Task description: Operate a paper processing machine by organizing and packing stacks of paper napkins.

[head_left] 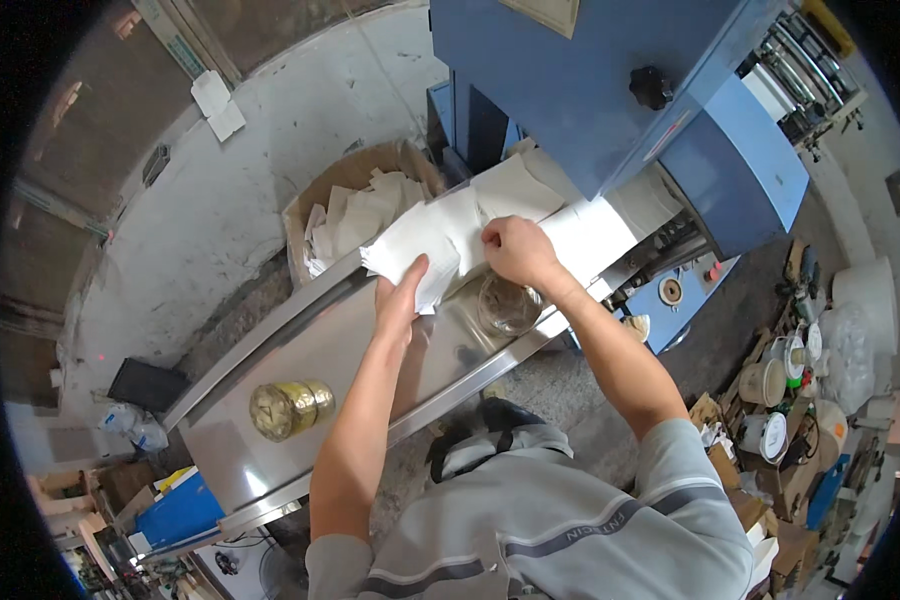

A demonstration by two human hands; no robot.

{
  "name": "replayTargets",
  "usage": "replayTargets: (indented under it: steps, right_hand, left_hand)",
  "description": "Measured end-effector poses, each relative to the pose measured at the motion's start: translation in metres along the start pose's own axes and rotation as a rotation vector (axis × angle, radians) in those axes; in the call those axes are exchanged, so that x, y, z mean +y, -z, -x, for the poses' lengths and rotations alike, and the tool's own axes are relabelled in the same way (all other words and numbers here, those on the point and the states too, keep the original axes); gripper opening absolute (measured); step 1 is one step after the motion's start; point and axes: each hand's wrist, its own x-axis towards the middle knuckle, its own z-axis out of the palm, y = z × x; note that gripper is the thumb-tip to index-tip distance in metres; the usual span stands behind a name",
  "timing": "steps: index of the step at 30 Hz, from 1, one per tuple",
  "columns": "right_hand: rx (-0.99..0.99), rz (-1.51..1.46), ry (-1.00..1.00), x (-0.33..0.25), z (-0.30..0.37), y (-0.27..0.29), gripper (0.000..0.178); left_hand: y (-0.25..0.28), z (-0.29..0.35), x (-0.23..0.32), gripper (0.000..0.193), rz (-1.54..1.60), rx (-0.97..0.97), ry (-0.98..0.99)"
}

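My left hand (400, 297) grips a stack of white paper sheets (425, 250) by its near edge, thumb on top, over the metal chute. To the right of the stack my right hand (520, 250) is closed, its fingers curled down; whatever they may pinch is hidden. Just below that hand stands a clear round jar (510, 308) on the metal surface. More white paper (518, 188) lies beyond my hands, where the chute meets the blue machine (560, 90). A second jar with yellowish sides (292, 408) rests left of my left forearm.
Behind the chute (450, 350) stands a cardboard box (305, 205) filled with loose white paper. The machine's blue housing overhangs the far right end. Buckets (765, 435) and clutter crowd the right-hand floor. A blue bin (178, 510) sits near the chute's lower left end.
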Motion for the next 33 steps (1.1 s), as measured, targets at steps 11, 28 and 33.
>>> replayTargets:
  steps: [11, 28, 33]
  right_hand:
    - [-0.091, -0.115, 0.353, -0.034, 0.015, -0.037, 0.017]
    - [-0.283, -0.821, 0.078, -0.075, 0.011, -0.100, 0.095]
    - [-0.511, -0.550, 0.134, -0.093, 0.034, -0.049, 0.099]
  left_hand:
    - [0.073, 0.025, 0.005, 0.063, -0.047, 0.064, -0.002]
    - [0.069, 0.063, 0.049, 0.067, -0.188, 0.154, -0.184]
    - [0.104, 0.105, 0.038, 0.065, -0.184, 0.119, -0.027]
